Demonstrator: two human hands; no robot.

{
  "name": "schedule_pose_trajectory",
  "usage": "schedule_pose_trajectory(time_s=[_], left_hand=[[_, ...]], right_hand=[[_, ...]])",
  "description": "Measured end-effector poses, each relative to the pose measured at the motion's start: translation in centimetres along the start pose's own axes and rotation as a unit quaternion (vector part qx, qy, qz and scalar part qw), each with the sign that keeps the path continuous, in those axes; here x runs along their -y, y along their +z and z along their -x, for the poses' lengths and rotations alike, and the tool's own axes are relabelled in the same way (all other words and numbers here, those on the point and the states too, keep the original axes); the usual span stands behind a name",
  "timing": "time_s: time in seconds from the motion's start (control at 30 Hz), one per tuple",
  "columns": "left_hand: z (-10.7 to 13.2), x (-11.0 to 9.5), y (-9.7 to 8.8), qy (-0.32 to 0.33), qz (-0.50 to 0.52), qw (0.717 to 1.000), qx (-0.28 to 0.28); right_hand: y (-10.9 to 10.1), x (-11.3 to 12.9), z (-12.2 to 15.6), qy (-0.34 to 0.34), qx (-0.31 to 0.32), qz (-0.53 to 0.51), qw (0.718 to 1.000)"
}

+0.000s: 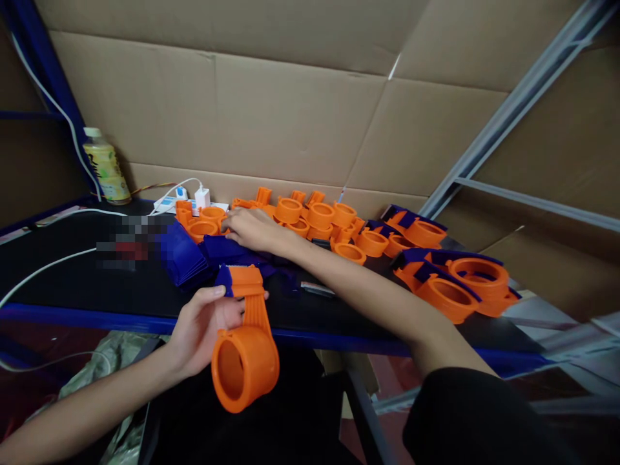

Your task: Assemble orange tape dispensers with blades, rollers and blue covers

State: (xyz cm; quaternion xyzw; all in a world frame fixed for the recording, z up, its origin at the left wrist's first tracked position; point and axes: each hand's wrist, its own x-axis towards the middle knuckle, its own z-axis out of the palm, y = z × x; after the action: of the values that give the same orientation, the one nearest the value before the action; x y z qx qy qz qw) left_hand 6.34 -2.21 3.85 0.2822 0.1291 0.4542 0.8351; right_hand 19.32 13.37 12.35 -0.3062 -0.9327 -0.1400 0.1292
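My left hand (203,326) grips an orange plastic part (245,352), a ring with a flat handle and a blue piece at its top end, and holds it in front of the table's near edge. My right hand (249,227) reaches across the black table (87,284) and rests, fingers curled, on a pile of blue plastic pieces (217,248) beside several loose orange rings (310,216). What its fingers grasp is hidden.
Assembled orange-and-blue parts (455,281) lie at the right. A stack of blue pieces (183,257) sits left of my right hand. A drink bottle (105,166), a power strip (184,201) with a charger and white cables stand at the back left. Cardboard walls surround the table.
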Motion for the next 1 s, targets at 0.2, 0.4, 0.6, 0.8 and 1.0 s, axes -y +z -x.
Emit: schedule_pose_trajectory(time_s=[0.2, 0.4, 0.6, 0.8, 1.0], left_hand=[[-0.4, -0.1, -0.4, -0.017, 0.013, 0.999, 0.026], [-0.5, -0.2, -0.1, 0.0, 0.049, 0.998, 0.028], [-0.5, 0.0, 0.4, 0.037, 0.015, 0.999, -0.01], [-0.6, 0.5, 0.2, 0.103, -0.03, 0.993, -0.056], [-0.3, 0.6, 0.6, 0.158, -0.046, 0.984, -0.061]], right_hand=[[1.6, -0.1, -1.1, 0.028, -0.008, 0.007, 1.0], [-0.3, -0.7, -0.2, 0.058, -0.058, 0.006, 0.997], [-5.0, 0.3, 4.7, 0.071, -0.165, 0.01, 0.984], [-7.3, 3.3, 11.1, -0.002, -0.216, 0.041, 0.975], [-6.8, 5.6, 14.8, -0.041, -0.204, 0.072, 0.975]])
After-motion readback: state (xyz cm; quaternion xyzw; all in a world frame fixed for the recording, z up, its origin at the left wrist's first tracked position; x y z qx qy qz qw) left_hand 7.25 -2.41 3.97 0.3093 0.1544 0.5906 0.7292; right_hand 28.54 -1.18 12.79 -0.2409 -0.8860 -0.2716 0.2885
